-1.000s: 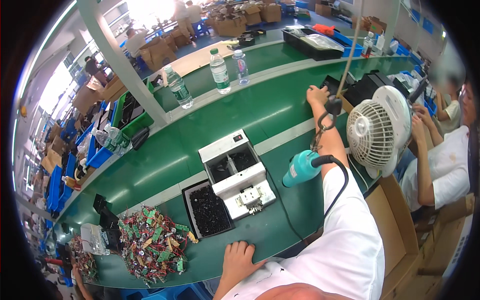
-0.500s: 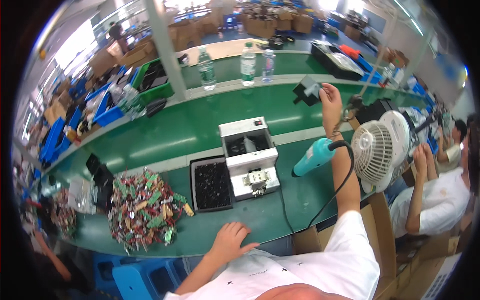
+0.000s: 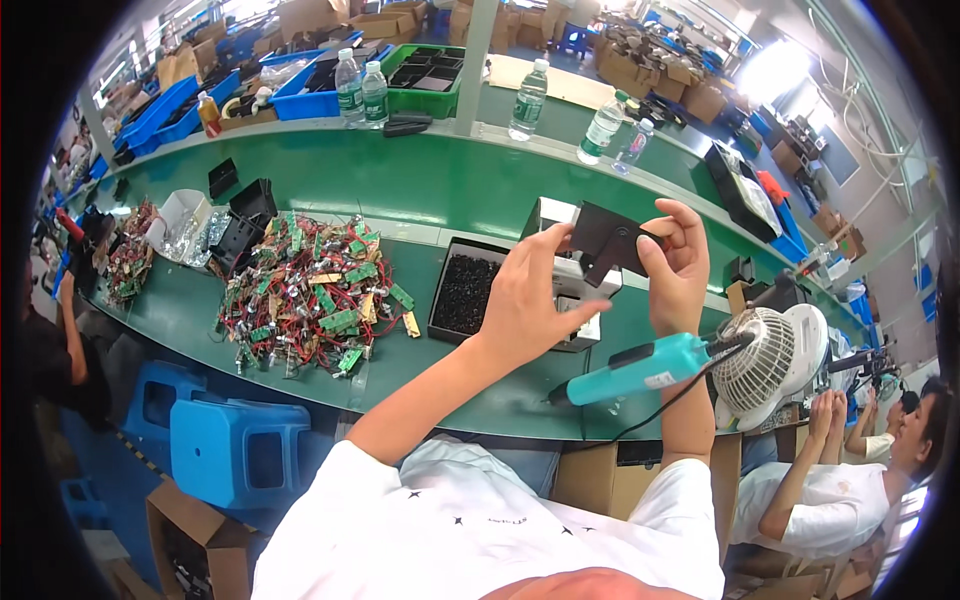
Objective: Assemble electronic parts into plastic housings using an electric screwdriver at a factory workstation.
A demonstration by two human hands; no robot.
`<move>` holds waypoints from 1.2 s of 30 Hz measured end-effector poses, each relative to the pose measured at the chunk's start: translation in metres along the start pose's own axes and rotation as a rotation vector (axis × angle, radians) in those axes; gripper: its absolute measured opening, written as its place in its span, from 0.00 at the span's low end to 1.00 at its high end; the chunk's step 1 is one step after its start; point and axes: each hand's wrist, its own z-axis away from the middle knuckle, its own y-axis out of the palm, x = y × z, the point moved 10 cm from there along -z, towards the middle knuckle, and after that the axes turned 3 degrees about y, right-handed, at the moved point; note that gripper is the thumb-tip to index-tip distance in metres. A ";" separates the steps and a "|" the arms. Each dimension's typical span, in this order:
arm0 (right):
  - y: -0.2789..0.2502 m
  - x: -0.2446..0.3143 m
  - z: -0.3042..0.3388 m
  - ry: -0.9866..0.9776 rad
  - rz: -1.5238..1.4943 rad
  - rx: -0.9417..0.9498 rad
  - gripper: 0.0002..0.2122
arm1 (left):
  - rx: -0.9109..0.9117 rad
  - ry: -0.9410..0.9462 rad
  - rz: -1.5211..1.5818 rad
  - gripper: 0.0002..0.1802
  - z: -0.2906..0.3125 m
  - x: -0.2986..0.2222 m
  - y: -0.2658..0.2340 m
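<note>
My right hand [image 3: 680, 265] pinches the right end of a flat black plastic plate [image 3: 605, 232], which has a narrow arm pivoted on it. The plate is held up over a white box-shaped machine [image 3: 556, 212], hiding much of it. At the plate's left edge are the fingertips of my left hand [image 3: 525, 300], whose thumb sticks out apart below; whether those fingertips grip is hard to see. A teal electric screwdriver [image 3: 635, 370] with a black cord hangs in front of my right forearm, tip pointing left.
Left of the machine is a black tray [image 3: 433, 318] of tiny dark pieces, then a heap of wired circuit boards [image 3: 310, 290]. A white fan [image 3: 765, 365] stands at right, near a seated person [image 3: 820, 500]. Bottles [image 3: 528, 100] line the back ledge. Blue stools [image 3: 235, 450] stand at lower left.
My right hand has drawn the black plate from the far right back over the machine. My left hand has risen from the table edge to the plate. The view has shifted.
</note>
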 end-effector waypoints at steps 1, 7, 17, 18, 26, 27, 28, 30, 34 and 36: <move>0.008 -0.001 0.001 0.005 -0.005 0.004 0.23 | 0.000 -0.005 -0.006 0.28 0.001 0.003 -0.001; 0.050 0.011 0.010 -0.063 0.038 0.198 0.24 | -0.211 -0.344 0.429 0.24 0.014 0.048 -0.024; 0.074 0.033 0.030 -0.492 0.365 0.379 0.24 | -0.099 -0.940 1.206 0.19 0.047 0.072 -0.009; 0.074 0.029 0.031 -0.525 0.388 0.426 0.23 | -0.082 -0.987 1.237 0.19 0.050 0.069 -0.004; 0.067 0.011 0.037 -0.100 0.220 0.358 0.11 | 0.283 -1.005 1.631 0.18 0.067 0.042 0.019; 0.063 0.006 0.037 -0.081 0.145 0.341 0.10 | 0.319 -0.976 1.540 0.17 0.063 0.044 0.018; 0.059 -0.001 0.037 -0.062 0.070 0.323 0.08 | 0.354 -0.945 1.449 0.17 0.059 0.046 0.017; 0.051 -0.008 0.037 -0.030 -0.081 0.288 0.05 | 0.419 -0.876 1.267 0.17 0.051 0.046 0.016; 0.044 -0.013 0.036 -0.037 -0.022 0.192 0.03 | 0.111 -0.111 0.255 0.13 0.011 0.021 -0.035; 0.044 -0.015 0.036 -0.035 -0.006 0.171 0.02 | 0.002 0.139 -0.090 0.12 0.013 -0.007 -0.044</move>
